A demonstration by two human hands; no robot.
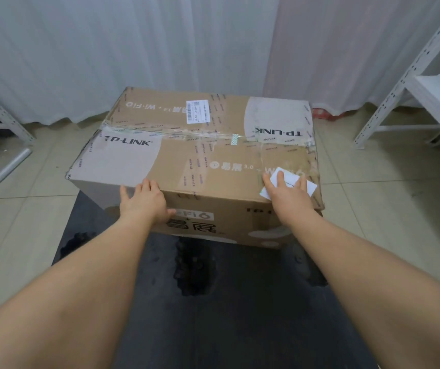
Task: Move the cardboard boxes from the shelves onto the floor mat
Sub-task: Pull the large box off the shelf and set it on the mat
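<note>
Squarely on floor mat (213,315), taped TP-LINK cardboard box (187,155), hands atop

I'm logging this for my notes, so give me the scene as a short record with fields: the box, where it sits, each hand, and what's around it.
box: taped cardboard box, flaps closed
place: on the dark floor mat, far part over tiled floor
left hand: fingers straight, on near top edge
right hand: fingers straight, on white label
surroundings: white shelf frame at right, curtain behind
</note>
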